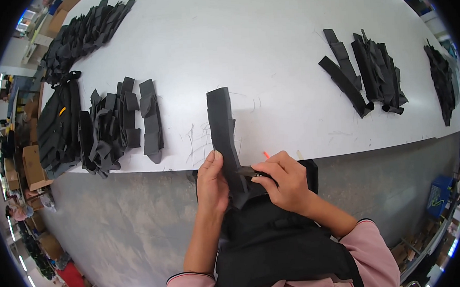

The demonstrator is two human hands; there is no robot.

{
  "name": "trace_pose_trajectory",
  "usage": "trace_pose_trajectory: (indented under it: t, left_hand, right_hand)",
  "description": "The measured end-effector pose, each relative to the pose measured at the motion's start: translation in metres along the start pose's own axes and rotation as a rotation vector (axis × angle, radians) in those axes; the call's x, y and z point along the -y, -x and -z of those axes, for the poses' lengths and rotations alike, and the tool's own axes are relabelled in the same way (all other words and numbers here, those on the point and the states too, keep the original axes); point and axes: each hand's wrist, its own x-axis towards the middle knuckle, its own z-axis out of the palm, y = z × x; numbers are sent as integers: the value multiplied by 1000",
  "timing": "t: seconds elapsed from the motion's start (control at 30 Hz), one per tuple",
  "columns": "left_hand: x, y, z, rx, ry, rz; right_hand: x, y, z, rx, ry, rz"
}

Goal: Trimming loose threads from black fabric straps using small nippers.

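My left hand (212, 185) is closed on a long dark grey fabric strip (220, 118), thumb on top along its left edge. The strip's far end lies over the white table, while its near end hangs past the front edge toward my lap. My right hand (290, 186) grips small black-handled thread snips (247, 170), their blades against the strip's right edge. Whether the blades are open is too small to tell.
The white table (267, 53) curves in front of me. Grey strips (107, 126) are piled left beside a black bag (60, 126), with another heap (81, 39) behind. More strips (377, 73) lie right, another bunch (441, 83) at the far right. A blue crate (440, 195) stands on the floor.
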Motion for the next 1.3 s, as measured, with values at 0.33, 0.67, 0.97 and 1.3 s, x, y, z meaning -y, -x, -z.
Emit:
trace_pose_trajectory:
  t: [0.33, 0.67, 0.97, 1.3]
  left_hand:
    - [-2, -3, 9, 131, 72, 15]
    - [24, -20, 23, 564, 565, 246]
    - [25, -14, 12, 614, 570, 257]
    - [28, -12, 10, 647, 570, 265]
  right_hand:
    - [6, -6, 5, -72, -9, 52]
    - [9, 0, -28, 6, -131, 0]
    - [9, 0, -30, 74, -152, 84]
    - [12, 2, -29, 71, -93, 138]
